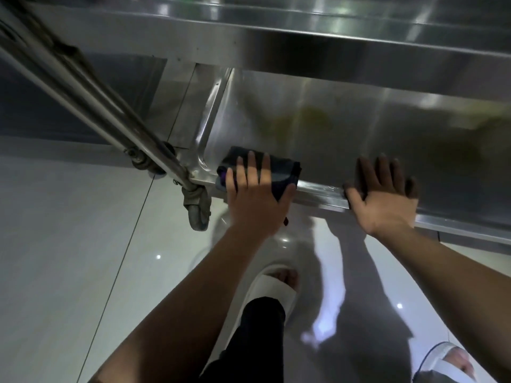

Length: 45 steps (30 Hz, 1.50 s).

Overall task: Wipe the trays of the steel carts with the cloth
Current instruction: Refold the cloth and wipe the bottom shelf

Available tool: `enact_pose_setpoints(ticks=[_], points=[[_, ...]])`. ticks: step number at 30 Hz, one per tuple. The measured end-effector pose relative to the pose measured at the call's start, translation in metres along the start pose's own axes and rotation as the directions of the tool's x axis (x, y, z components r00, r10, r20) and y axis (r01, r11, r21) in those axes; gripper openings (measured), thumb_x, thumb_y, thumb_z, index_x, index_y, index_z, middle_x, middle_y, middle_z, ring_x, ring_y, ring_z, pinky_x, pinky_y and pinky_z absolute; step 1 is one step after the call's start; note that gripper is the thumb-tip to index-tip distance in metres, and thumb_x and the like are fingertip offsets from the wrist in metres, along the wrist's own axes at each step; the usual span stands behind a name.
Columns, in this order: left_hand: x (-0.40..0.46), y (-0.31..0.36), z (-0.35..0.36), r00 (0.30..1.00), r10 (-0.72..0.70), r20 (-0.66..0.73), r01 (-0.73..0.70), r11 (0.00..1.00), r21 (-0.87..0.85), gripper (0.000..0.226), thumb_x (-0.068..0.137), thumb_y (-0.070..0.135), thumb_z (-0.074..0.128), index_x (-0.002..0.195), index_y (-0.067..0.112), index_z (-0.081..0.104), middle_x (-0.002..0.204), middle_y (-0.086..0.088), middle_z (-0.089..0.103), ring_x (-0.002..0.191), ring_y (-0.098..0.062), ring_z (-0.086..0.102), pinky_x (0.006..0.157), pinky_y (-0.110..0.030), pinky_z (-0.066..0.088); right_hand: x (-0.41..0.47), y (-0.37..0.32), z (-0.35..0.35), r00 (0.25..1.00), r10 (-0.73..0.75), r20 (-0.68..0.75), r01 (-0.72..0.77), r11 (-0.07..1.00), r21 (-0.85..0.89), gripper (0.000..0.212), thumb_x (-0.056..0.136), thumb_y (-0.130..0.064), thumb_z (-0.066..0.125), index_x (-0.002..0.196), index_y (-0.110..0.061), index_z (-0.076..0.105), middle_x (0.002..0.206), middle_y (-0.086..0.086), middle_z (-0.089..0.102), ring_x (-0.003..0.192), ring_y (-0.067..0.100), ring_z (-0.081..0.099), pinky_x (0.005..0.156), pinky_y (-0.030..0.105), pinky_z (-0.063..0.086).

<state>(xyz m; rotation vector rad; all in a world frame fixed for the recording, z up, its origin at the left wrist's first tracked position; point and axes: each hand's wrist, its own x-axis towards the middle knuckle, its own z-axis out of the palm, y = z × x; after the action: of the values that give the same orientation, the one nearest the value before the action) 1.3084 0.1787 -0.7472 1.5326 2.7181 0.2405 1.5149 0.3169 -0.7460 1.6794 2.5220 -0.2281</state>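
A dark folded cloth (284, 170) lies on the near left corner of the steel cart's lower tray (345, 128). My left hand (254, 194) presses flat on the cloth with fingers spread, its palm over the tray's front rim. My right hand (384, 197) rests flat and open on the tray's front rim (320, 190), fingers reaching onto the tray, apart from the cloth. Yellowish smears (309, 123) show on the tray surface farther in.
The cart's upper tray (331, 40) overhangs the lower one. A slanted steel post (91, 98) runs down to a caster wheel (197, 214) at the left corner. Glossy white floor tiles (69, 244) lie below. My feet in white slippers (276, 288) stand close to the cart.
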Motion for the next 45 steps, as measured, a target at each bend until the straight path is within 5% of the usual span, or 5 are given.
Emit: enact_pose_setpoints(ticks=[10, 14, 19, 36, 45], points=[[0.082, -0.101, -0.073, 0.816, 0.301, 0.493, -0.262, 0.954, -0.149, 0.067, 0.089, 0.025, 0.048, 0.152, 0.039, 0.031, 0.165, 0.014, 0.014, 0.153, -0.014, 0.004, 0.121, -0.033, -0.003, 0.000, 0.001, 0.008, 0.999, -0.001, -0.034, 0.001, 1.000, 0.003, 0.073, 0.088, -0.071, 0.015, 0.156, -0.044, 0.010, 0.168, -0.003, 0.008, 0.154, 0.021, 0.000, 0.118, 0.050, 0.006], [0.071, -0.075, -0.075, 0.980, -0.034, 0.197, 0.095, 0.947, -0.308, 0.065, 0.083, 0.027, 0.048, 0.147, 0.018, 0.042, 0.154, -0.009, 0.036, 0.143, -0.033, 0.030, 0.119, -0.039, 0.024, -0.001, 0.000, 0.007, 1.000, 0.017, -0.023, -0.017, 1.000, 0.020, 0.074, 0.087, -0.073, 0.015, 0.156, -0.046, 0.009, 0.168, -0.005, 0.005, 0.154, 0.019, -0.003, 0.119, 0.049, 0.004], [0.041, -0.028, -0.034, 0.836, -0.459, 0.303, 0.514, 0.847, -0.137, 0.083, 0.097, 0.059, 0.036, 0.159, 0.013, 0.004, 0.167, -0.011, -0.003, 0.153, -0.031, -0.006, 0.122, -0.046, -0.005, 0.001, -0.001, 0.007, 0.999, 0.029, -0.022, -0.028, 0.999, 0.020, 0.075, 0.085, -0.074, 0.014, 0.155, -0.048, 0.009, 0.168, -0.007, 0.003, 0.154, 0.017, -0.004, 0.119, 0.048, 0.002], [0.084, 0.132, 0.009, 0.897, 0.288, 0.337, -0.279, 0.957, -0.075, 0.075, 0.099, 0.055, 0.036, 0.159, 0.027, 0.002, 0.167, -0.007, -0.004, 0.153, -0.030, -0.006, 0.122, -0.049, -0.002, 0.004, 0.001, 0.003, 1.000, 0.017, -0.021, -0.016, 0.998, 0.053, 0.084, 0.081, -0.066, 0.021, 0.157, -0.030, 0.019, 0.168, -0.002, 0.005, 0.155, 0.020, -0.004, 0.121, 0.050, -0.001], [0.101, 0.051, -0.006, 0.936, 0.122, 0.329, -0.110, 0.992, -0.057, 0.066, 0.102, 0.052, 0.029, 0.158, 0.034, 0.000, 0.167, 0.000, -0.008, 0.154, -0.025, -0.004, 0.121, -0.047, 0.001, 0.001, 0.000, 0.008, 0.992, 0.005, -0.127, 0.011, 0.992, 0.129, 0.096, 0.078, -0.084, 0.028, 0.152, -0.023, 0.034, 0.166, -0.001, 0.018, 0.154, 0.020, 0.007, 0.120, 0.050, 0.002]])
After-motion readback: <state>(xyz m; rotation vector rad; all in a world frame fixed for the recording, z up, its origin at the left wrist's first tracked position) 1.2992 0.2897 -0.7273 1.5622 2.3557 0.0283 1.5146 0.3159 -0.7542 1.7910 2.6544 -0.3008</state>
